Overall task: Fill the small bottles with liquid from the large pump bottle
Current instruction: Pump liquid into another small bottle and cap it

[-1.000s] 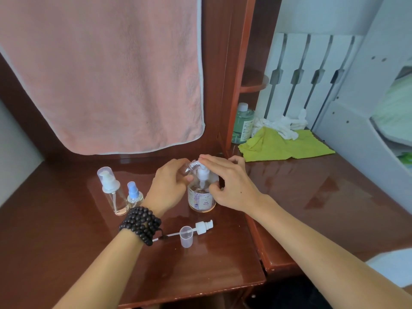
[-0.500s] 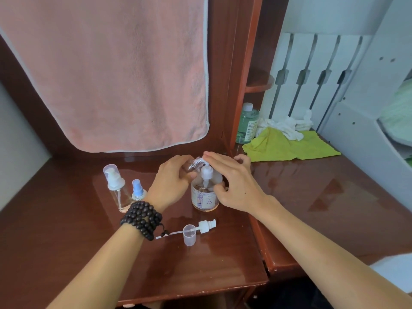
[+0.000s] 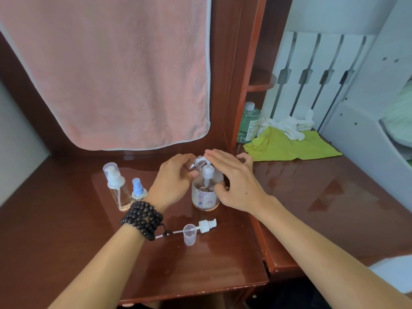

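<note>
Head view: a glossy brown table (image 3: 66, 241) under a hanging pink towel (image 3: 111, 74). On it stands the large pump bottle (image 3: 205, 195); right hand (image 3: 234, 181) presses its pump with straight fingers, left hand (image 3: 174, 181) grips a tilted small bottle (image 3: 197, 162) at the nozzle.

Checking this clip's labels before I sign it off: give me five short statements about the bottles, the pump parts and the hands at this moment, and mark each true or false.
1. The left hand holds a small clear bottle tilted at the pump spout. True.
2. The right hand rests on the head of the large pump bottle. True.
3. The loose pump head is screwed onto a bottle. False: it lies on the desk beside a clear cap.
4. The blue-topped spray bottle lies on its side. False: it stands upright next to the tall pump bottle.
5. The pink towel lies on the desk. False: it hangs behind the desk.
</note>
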A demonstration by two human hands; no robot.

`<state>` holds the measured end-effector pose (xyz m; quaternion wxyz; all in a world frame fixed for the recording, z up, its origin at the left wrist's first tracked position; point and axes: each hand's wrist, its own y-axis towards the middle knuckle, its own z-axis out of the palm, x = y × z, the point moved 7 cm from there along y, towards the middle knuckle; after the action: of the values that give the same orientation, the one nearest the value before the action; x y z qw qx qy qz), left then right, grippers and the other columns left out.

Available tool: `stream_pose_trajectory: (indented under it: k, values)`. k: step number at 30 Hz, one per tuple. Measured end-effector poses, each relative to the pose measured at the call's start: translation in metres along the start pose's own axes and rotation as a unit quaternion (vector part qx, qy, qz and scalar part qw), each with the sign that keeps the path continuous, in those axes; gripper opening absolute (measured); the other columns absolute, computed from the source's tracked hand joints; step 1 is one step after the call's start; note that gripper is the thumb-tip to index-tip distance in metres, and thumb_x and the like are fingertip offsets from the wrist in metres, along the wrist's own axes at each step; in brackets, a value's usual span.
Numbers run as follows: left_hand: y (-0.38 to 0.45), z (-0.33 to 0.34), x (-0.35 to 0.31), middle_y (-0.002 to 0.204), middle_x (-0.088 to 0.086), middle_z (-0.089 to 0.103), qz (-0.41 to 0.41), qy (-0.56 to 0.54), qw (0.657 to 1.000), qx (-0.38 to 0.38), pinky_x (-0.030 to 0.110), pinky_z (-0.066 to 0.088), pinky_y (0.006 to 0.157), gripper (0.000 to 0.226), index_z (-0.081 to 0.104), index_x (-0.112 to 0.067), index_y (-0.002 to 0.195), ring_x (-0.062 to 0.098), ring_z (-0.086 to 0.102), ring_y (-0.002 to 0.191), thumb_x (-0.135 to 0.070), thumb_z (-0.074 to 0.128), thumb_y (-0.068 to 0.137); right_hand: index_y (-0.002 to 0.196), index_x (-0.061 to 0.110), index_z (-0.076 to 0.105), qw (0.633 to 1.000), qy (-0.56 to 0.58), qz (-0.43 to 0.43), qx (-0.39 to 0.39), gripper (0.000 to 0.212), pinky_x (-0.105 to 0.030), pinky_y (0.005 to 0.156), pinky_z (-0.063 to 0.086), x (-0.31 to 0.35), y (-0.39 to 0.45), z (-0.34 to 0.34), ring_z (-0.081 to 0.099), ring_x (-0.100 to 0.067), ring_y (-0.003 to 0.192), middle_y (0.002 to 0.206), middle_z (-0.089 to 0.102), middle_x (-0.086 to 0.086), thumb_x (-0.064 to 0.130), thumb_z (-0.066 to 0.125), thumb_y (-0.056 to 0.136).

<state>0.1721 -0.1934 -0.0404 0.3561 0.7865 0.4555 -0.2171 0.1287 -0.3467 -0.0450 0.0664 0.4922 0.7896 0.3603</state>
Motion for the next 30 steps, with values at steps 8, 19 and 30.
stream_pose_trajectory:
  k: [8, 19, 30]
  values:
    - [-0.003, 0.011, 0.009, 0.096, 0.001, 0.063, -0.026, 0.006, 1.0, 0.011, 0.027, 0.04, 0.079, 0.026, 0.063, -0.018, 0.109, 0.017, 0.055, 0.088, -0.009, 0.066, 0.085, 0.127, 0.022, 0.071, 0.999, 0.01, 0.039, 0.012, 0.067, -0.051, 0.109, 0.024, -0.009, 0.0, 0.003, 0.057, -0.007, 0.13, 0.136, 0.066, 0.009, 0.025, 0.039, 0.068]
    - [0.002, 0.008, 0.008, 0.092, -0.002, 0.061, -0.012, 0.023, 0.999, 0.022, 0.036, 0.047, 0.08, 0.021, 0.063, -0.022, 0.101, 0.017, 0.056, 0.085, -0.01, 0.065, 0.083, 0.126, 0.023, 0.072, 0.999, 0.013, 0.042, -0.002, 0.065, -0.046, 0.107, 0.024, -0.009, 0.001, 0.001, 0.058, -0.003, 0.127, 0.135, 0.066, 0.009, 0.022, 0.039, 0.07]
    - [0.005, -0.002, 0.0, 0.093, 0.0, 0.062, -0.007, 0.022, 1.0, 0.021, 0.037, 0.047, 0.082, 0.022, 0.064, -0.023, 0.103, 0.018, 0.056, 0.087, -0.013, 0.066, 0.083, 0.138, 0.021, 0.062, 1.0, 0.006, 0.021, 0.0, 0.074, -0.043, 0.103, 0.027, -0.005, 0.0, -0.002, 0.049, -0.001, 0.135, 0.146, 0.057, 0.008, 0.015, 0.043, 0.067]
